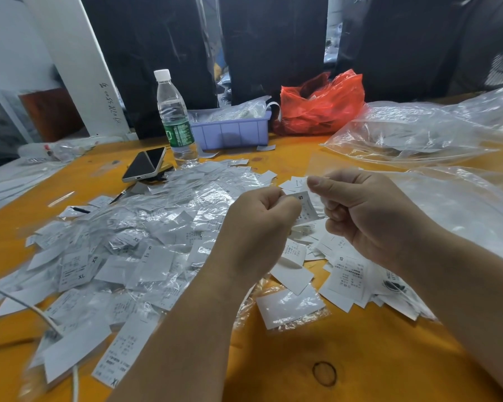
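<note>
Above an orange table (360, 352), my left hand (259, 224) and my right hand (363, 210) both pinch a small white size label (307, 208) marked S. The left fingers curl round its left edge, the right thumb and fingers hold its right side. A small clear plastic sleeve (325, 166) seems to rise from the right hand's grip. Below and to the left spreads a big heap of bagged labels (134, 250) in clear sleeves. Loose bare labels (346, 277) lie under the right hand.
A water bottle (174, 117), a phone (144, 165), a purple tray (233, 132) and a red plastic bag (323, 103) stand at the back. Large clear bags (418, 132) lie right. A white cable (41, 314) crosses the near left. Scissors (121, 195) lie by the heap.
</note>
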Demonstrator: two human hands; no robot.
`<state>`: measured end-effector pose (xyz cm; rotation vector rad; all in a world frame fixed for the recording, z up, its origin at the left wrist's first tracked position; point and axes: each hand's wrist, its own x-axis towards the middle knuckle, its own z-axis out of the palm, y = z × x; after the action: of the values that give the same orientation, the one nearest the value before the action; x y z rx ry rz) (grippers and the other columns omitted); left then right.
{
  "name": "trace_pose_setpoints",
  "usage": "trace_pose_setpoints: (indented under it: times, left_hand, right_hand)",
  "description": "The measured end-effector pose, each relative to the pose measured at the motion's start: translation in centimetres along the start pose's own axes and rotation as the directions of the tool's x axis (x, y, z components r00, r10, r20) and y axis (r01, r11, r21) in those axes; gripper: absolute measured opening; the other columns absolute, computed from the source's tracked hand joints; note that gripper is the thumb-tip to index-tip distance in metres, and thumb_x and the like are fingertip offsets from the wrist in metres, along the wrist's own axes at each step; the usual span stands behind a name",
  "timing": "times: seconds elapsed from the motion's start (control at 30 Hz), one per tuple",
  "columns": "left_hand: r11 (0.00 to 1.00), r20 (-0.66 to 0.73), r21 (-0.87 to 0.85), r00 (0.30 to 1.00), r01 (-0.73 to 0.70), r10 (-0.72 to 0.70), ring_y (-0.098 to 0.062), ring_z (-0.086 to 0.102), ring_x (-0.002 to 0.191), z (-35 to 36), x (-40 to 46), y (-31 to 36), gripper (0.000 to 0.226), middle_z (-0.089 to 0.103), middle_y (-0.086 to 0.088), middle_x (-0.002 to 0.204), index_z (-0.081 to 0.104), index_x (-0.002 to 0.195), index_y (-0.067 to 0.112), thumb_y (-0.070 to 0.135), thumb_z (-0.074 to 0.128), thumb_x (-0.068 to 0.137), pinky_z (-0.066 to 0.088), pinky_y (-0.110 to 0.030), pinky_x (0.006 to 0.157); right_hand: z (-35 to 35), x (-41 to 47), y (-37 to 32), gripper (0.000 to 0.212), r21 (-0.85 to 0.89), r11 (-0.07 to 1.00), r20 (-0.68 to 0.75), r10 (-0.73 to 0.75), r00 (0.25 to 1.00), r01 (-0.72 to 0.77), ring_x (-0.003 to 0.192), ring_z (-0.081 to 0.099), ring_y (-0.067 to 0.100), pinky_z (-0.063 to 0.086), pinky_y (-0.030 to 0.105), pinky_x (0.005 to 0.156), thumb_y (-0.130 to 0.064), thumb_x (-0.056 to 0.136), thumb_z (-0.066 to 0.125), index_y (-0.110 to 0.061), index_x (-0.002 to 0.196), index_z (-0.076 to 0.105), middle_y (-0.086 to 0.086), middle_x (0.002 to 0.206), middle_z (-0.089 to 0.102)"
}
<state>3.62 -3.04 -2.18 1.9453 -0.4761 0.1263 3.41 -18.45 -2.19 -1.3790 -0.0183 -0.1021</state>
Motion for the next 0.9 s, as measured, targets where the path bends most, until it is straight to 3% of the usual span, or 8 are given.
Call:
trace_pose_setpoints:
  times: [0.13,0.23,0.33,0.47,0.6,0.77,0.9]
  left_hand:
    - [0.998,0.004,-0.053,1.0,0.025,-0.025,-0.003,0.043,0.05,-0.07,0.07,-0.17,0.037,0.054,0.002,0.06,0.063,0.08,0.0,0.031,0.044,0.073,0.036,-0.023,0.048]
    - [0.995,0.001,-0.085,0.999,0.044,-0.044,0.0,0.048,0.051,-0.09,0.15,-0.32,0.03,0.057,0.012,0.056,0.065,0.078,0.01,0.032,0.045,0.074,0.038,-0.017,0.049]
    - [0.993,0.012,-0.112,0.999,0.046,-0.045,-0.003,0.048,0.053,-0.19,0.27,-0.53,0.029,0.058,0.013,0.057,0.065,0.085,0.007,0.03,0.048,0.079,0.038,-0.018,0.049]
    - [0.979,0.029,-0.193,0.997,0.072,-0.068,-0.005,0.049,0.051,-0.21,0.42,-0.78,0.019,0.058,0.011,0.057,0.067,0.083,0.016,0.017,0.052,0.096,0.038,-0.014,0.045]
    - [0.965,0.052,-0.248,0.995,0.091,-0.081,-0.007,0.051,0.052,0.02,0.41,-0.81,0.017,0.06,0.01,0.059,0.066,0.086,0.015,0.019,0.054,0.097,0.041,-0.016,0.047]
    - [0.963,0.078,-0.248,0.993,0.109,-0.092,-0.009,0.052,0.055,0.69,0.18,-0.69,0.019,0.06,0.01,0.059,0.066,0.086,0.011,0.022,0.056,0.097,0.041,-0.019,0.049]
    - [0.962,0.058,-0.242,0.991,0.128,-0.117,-0.009,0.053,0.056,0.58,0.13,-0.56,0.019,0.06,0.011,0.059,0.067,0.086,0.012,0.025,0.057,0.096,0.043,-0.023,0.051]
  right_hand:
    - [-0.02,0.01,0.04,0.021,-0.013,1.0,0.023,0.021,1.0,-0.02,0.046,0.032,0.009,0.033,0.02,0.04,-0.021,0.075,0.074,-0.017,0.056,0.066,-0.003,0.05,0.041]
    - [-0.13,0.08,0.08,0.016,0.008,1.0,0.039,0.024,0.999,-0.024,0.048,0.031,0.009,0.032,0.019,0.04,-0.019,0.077,0.073,-0.015,0.065,0.064,-0.002,0.052,0.042]
    - [-0.23,0.16,0.15,0.016,0.008,1.0,0.037,0.028,0.999,-0.028,0.047,0.033,0.009,0.033,0.019,0.04,-0.017,0.079,0.072,-0.014,0.066,0.063,-0.002,0.053,0.045]
    - [-0.09,0.15,0.15,0.018,0.022,0.999,0.041,0.041,0.998,-0.042,0.048,0.033,0.009,0.032,0.019,0.04,-0.017,0.078,0.073,-0.016,0.063,0.064,-0.001,0.056,0.043]
    - [-0.01,0.02,0.27,0.025,0.002,0.999,0.053,0.033,0.998,-0.034,0.05,0.034,0.009,0.032,0.019,0.041,-0.017,0.081,0.072,-0.02,0.057,0.066,-0.001,0.057,0.041]
    - [0.3,-0.23,0.4,0.01,-0.014,0.999,0.079,0.034,0.996,-0.033,0.05,0.035,0.008,0.032,0.018,0.042,-0.024,0.067,0.075,-0.019,0.06,0.072,-0.001,0.059,0.041]
    - [0.3,-0.17,0.39,0.01,-0.023,0.999,0.066,0.05,0.997,-0.049,0.049,0.034,0.008,0.031,0.019,0.043,-0.022,0.072,0.075,-0.018,0.063,0.073,-0.001,0.058,0.042]
